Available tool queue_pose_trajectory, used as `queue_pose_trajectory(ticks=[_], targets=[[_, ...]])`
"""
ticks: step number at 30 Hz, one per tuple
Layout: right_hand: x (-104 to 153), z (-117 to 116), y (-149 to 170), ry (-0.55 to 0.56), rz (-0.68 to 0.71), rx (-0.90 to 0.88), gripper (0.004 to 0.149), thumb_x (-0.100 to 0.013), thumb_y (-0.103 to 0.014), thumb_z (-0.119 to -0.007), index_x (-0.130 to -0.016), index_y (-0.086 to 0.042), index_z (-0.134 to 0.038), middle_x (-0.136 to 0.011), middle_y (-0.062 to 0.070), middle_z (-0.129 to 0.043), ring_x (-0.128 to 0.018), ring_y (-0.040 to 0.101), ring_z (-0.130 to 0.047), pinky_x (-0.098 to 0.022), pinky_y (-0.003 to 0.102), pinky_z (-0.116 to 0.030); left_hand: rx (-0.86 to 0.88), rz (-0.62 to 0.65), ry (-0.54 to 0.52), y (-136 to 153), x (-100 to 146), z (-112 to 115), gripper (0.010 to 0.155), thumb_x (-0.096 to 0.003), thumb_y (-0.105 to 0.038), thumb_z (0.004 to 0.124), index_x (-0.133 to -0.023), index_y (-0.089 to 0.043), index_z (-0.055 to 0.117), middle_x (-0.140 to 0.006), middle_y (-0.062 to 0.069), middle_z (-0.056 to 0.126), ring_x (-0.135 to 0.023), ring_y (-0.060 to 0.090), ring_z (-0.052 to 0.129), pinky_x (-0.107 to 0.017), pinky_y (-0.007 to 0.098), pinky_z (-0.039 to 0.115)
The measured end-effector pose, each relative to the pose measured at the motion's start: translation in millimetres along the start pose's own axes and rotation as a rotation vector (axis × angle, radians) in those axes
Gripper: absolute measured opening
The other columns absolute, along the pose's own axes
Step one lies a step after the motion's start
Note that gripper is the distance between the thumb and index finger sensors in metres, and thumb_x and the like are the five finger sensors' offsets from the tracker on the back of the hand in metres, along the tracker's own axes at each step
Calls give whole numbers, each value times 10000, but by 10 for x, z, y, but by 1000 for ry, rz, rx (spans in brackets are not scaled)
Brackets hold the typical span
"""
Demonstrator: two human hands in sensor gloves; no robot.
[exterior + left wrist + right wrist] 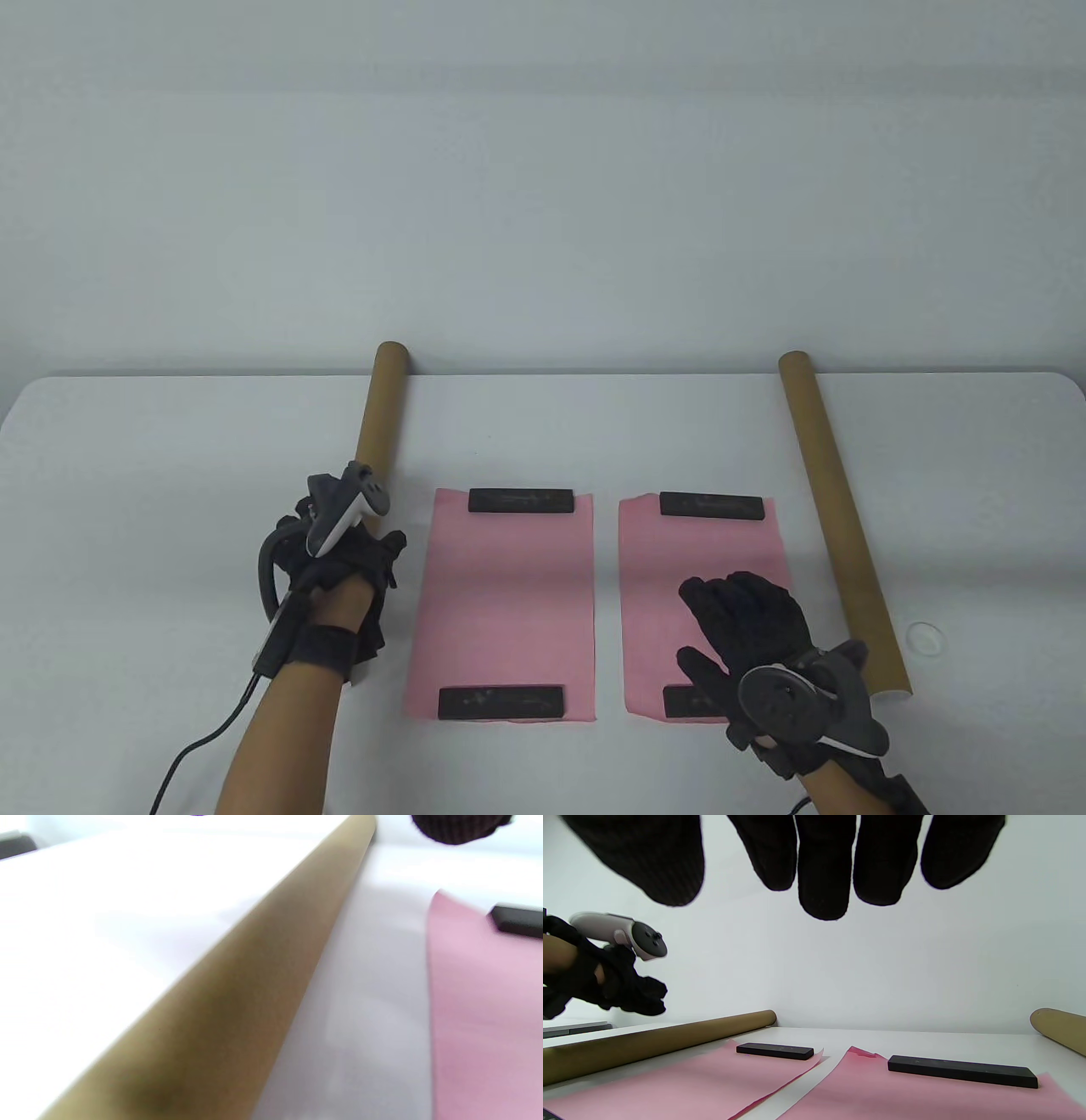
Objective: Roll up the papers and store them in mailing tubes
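Papers: two pink sheets [506, 594] lay flat between tubes [377, 424], bar-weighted | handling: looked thin, floppy, crease-prone; take an unweighted edge | your right hand [751, 624] hovered, fingers spread, empty | left hand [339, 560]: grip unclear.

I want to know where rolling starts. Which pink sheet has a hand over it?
The right pink sheet: the right hand hovers spread above its near half. The left pink sheet lies uncovered.

1. White counter [543, 424], rounded far corners.
2. Two cardboard mailing tubes: left tube [380, 407], right tube [836, 509].
3. Between them, left pink sheet [505, 603] and right pink sheet [653, 594], side by side, apart.
4. Small white ring [925, 637] beside right tube.
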State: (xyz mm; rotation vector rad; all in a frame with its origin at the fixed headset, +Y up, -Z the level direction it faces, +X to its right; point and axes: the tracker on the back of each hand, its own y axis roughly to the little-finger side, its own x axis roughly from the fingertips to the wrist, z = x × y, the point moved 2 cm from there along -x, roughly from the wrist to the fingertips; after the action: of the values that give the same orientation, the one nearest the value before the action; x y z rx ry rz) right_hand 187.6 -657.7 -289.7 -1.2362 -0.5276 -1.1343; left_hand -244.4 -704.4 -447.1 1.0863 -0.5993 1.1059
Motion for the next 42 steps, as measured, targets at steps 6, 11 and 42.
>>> queue_pose_trajectory(ticks=[6, 11, 42], targets=[[0, -19, -20, -14, 8, -4, 733, -491, -540, -795, -1089, -144, -646, -1040, 179, -759, -960, 516, -745, -662, 704, -639, -20, 181, -223, 27, 632, -84, 1025, -348, -731, 611, -1069, -204, 108, -1151, 145, 280, -1120, 445, 440, -767, 664, 421], [-6, -42, -28, -27, 14, -10, 744, -489, -543, -795, -1096, -145, -632, -1076, 184, -718, -1000, 518, -712, -687, 705, -584, 15, 421, -402, 28, 1029, 68, 956, -351, -715, 651, -1096, -241, 286, -1152, 95, 459, -1136, 381, 528, -777, 609, 406], [-497, -165, -339, -167, 71, 67, 793, -489, -572, -793, -1137, -181, -557, -1176, 149, -586, -1095, 547, -563, -711, 741, -536, 16, 801, -646, 141, 1336, 187, 903, -324, -711, 746, -1050, -239, 491, -1082, 76, 642, -988, 312, 848, -691, 429, 840]])
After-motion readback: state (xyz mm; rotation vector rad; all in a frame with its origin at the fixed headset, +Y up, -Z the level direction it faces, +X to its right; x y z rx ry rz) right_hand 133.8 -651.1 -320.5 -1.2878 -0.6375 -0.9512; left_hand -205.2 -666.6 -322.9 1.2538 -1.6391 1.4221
